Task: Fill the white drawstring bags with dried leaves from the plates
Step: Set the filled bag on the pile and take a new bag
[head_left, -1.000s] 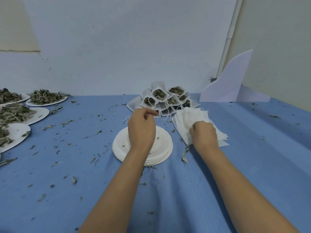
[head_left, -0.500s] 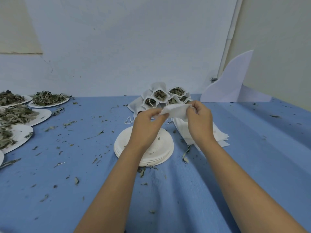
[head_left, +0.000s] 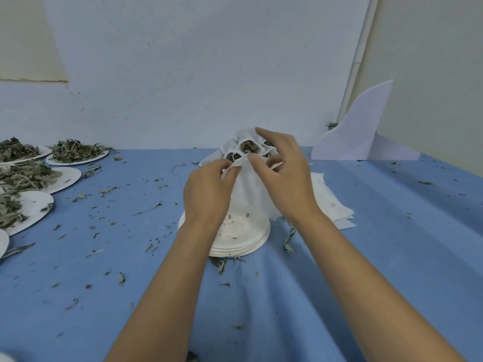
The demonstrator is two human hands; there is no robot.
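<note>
Head view: an empty white drawstring bag [head_left: 251, 189] hangs just above the stack of bare plates [head_left: 243, 239], held at its top edge by both hands. The left hand [head_left: 206, 194] has its grip clamped on the left corner; the right hand [head_left: 285, 178] pinches the mouth between thumb and a finger (its other fingers spread). Behind the stack stand filled bags [head_left: 245, 146], right of it lie flat bags [head_left: 332, 205], and well left of it loaded plates [head_left: 65, 178] carry dried leaves [head_left: 75, 150] on the blue tabletop [head_left: 366, 257].
</note>
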